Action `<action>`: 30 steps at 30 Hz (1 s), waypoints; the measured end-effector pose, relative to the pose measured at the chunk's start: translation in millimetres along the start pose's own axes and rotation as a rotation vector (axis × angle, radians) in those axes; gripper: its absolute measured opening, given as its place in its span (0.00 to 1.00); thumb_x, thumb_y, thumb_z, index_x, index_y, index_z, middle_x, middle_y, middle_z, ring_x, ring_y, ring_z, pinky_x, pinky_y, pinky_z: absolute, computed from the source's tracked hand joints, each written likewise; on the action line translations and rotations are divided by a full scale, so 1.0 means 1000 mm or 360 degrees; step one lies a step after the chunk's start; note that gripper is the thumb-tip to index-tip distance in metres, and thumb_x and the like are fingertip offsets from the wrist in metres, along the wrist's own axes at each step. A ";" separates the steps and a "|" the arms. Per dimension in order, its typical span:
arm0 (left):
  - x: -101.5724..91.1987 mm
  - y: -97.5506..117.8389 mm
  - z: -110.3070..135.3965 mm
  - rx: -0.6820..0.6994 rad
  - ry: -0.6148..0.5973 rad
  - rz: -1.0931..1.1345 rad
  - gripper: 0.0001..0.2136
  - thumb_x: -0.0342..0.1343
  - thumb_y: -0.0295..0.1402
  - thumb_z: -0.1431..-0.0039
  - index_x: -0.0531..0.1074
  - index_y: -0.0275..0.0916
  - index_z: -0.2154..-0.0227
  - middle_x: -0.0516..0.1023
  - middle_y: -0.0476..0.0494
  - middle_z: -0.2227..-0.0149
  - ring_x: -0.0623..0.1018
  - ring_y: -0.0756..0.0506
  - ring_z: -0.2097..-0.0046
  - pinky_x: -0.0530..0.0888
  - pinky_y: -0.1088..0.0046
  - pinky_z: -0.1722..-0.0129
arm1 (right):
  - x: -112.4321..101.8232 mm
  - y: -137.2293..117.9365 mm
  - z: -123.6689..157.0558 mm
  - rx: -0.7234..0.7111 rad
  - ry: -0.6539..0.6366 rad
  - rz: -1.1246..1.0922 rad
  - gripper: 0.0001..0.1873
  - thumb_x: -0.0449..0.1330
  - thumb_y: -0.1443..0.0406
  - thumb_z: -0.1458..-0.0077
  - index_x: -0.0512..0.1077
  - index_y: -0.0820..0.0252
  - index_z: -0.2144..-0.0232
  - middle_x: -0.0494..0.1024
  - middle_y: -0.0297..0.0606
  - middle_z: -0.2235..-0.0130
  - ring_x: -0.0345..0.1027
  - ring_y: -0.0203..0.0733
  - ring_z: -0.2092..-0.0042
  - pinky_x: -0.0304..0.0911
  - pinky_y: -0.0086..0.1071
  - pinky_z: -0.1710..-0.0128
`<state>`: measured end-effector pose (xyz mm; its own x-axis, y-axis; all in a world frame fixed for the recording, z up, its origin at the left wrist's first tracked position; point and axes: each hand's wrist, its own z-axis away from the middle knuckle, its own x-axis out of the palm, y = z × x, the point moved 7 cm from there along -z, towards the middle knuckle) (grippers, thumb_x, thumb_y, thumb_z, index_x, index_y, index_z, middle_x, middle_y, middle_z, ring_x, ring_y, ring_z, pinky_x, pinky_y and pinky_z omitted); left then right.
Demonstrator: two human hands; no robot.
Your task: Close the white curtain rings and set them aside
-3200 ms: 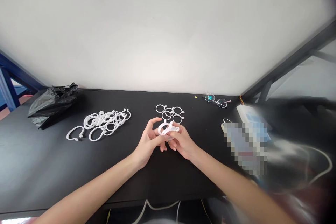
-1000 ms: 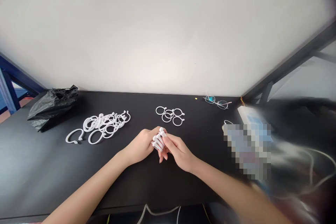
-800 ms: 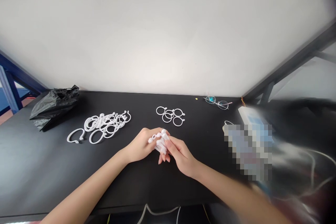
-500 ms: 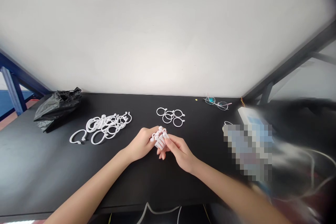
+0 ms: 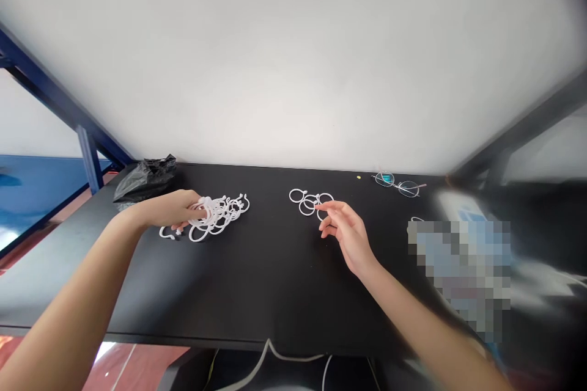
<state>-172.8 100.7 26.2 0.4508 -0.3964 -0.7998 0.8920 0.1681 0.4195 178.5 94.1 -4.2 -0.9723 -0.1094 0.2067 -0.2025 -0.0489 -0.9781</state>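
A pile of white plastic rings (image 5: 224,215) with small knobbed ends lies on the black table. My left hand (image 5: 181,206) reaches into its left end, its fingers curled around some of the rings and partly hidden by them. Over to the right, a smaller group of white rings (image 5: 308,204) lies flat on the table. My right hand (image 5: 347,233) hovers at the near right edge of this group, covering part of it. Its fingers are loosely bent and apart, with nothing visible in them.
A crumpled black plastic bag (image 5: 147,180) sits behind my left forearm. Eyeglasses (image 5: 397,184) and a small yellow speck (image 5: 358,177) lie near the wall. A pixelated item (image 5: 463,275) is at the right. White cables (image 5: 268,351) hang by the table's front edge.
My hands have parted from the bunch of small white pieces they held together. The left moved left to the pile; the right moved right and up beside the smaller group. The view has shifted left.
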 end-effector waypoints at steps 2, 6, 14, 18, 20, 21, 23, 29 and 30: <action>0.005 -0.006 -0.003 -0.0002 -0.0106 0.0005 0.11 0.57 0.42 0.52 0.70 0.38 0.76 0.71 0.51 0.81 0.72 0.47 0.79 0.66 0.77 0.79 | -0.002 0.000 -0.001 -0.0001 0.0025 -0.0007 0.09 0.61 0.58 0.43 0.74 0.57 0.64 0.77 0.39 0.54 0.68 0.34 0.70 0.67 0.29 0.72; 0.004 -0.019 -0.008 -0.0077 -0.0090 0.0015 0.18 0.57 0.47 0.51 0.71 0.41 0.61 0.73 0.51 0.73 0.73 0.46 0.71 0.68 0.77 0.74 | -0.008 -0.001 -0.005 0.0010 0.0096 -0.0052 0.08 0.62 0.59 0.45 0.74 0.58 0.66 0.78 0.40 0.56 0.67 0.33 0.71 0.67 0.29 0.73; 0.004 -0.030 -0.003 -0.0109 -0.0047 -0.0090 0.23 0.58 0.45 0.53 0.68 0.42 0.54 0.68 0.57 0.78 0.71 0.47 0.75 0.63 0.77 0.73 | -0.022 -0.003 -0.009 -0.0009 0.0239 -0.0158 0.08 0.63 0.61 0.48 0.73 0.59 0.68 0.79 0.39 0.60 0.66 0.32 0.73 0.66 0.28 0.74; 0.008 -0.029 0.002 -0.0099 -0.0042 -0.0113 0.27 0.56 0.47 0.53 0.66 0.41 0.50 0.69 0.56 0.78 0.71 0.46 0.75 0.62 0.76 0.74 | -0.026 -0.006 -0.012 -0.0046 0.0268 -0.0150 0.08 0.63 0.60 0.49 0.73 0.59 0.68 0.79 0.39 0.62 0.66 0.32 0.73 0.66 0.28 0.75; 0.008 -0.029 0.005 -0.0088 -0.0035 -0.0101 0.28 0.55 0.48 0.52 0.65 0.41 0.49 0.69 0.56 0.77 0.71 0.46 0.75 0.62 0.76 0.74 | -0.031 -0.009 -0.014 -0.0095 0.0300 -0.0088 0.09 0.63 0.60 0.49 0.72 0.59 0.68 0.79 0.39 0.62 0.66 0.32 0.74 0.66 0.29 0.75; 0.007 -0.029 0.006 -0.0090 -0.0025 -0.0108 0.28 0.55 0.48 0.53 0.65 0.41 0.49 0.70 0.56 0.77 0.71 0.46 0.74 0.62 0.76 0.74 | -0.034 -0.011 -0.016 -0.0138 0.0319 -0.0028 0.09 0.63 0.60 0.48 0.72 0.59 0.67 0.79 0.39 0.62 0.66 0.32 0.74 0.66 0.29 0.75; 0.003 -0.027 0.008 -0.0079 0.0001 -0.0147 0.29 0.56 0.48 0.53 0.65 0.41 0.49 0.72 0.55 0.77 0.72 0.45 0.73 0.63 0.76 0.74 | -0.042 -0.015 -0.021 -0.0254 0.0344 0.0181 0.10 0.63 0.59 0.49 0.72 0.58 0.67 0.79 0.40 0.62 0.68 0.34 0.72 0.66 0.29 0.75; -0.004 0.002 0.011 0.0104 0.0141 -0.0265 0.26 0.56 0.48 0.48 0.66 0.42 0.48 0.77 0.51 0.70 0.75 0.45 0.69 0.66 0.76 0.72 | -0.044 -0.007 -0.033 -0.0403 0.0101 0.1237 0.12 0.62 0.61 0.49 0.75 0.58 0.61 0.76 0.35 0.72 0.67 0.38 0.74 0.65 0.33 0.72; -0.003 0.009 0.012 0.0147 0.0192 -0.0261 0.24 0.54 0.48 0.46 0.66 0.42 0.49 0.77 0.50 0.69 0.76 0.44 0.69 0.66 0.75 0.72 | -0.041 -0.003 -0.033 -0.0427 0.0033 0.1334 0.13 0.62 0.61 0.48 0.75 0.58 0.59 0.76 0.35 0.71 0.67 0.38 0.74 0.66 0.34 0.70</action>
<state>-166.3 92.4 38.1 0.3054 -0.3001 -0.9037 0.9495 0.0247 0.3127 214.7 131.4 -10.3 -0.8144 0.0132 -0.5801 0.5608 0.2747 -0.7810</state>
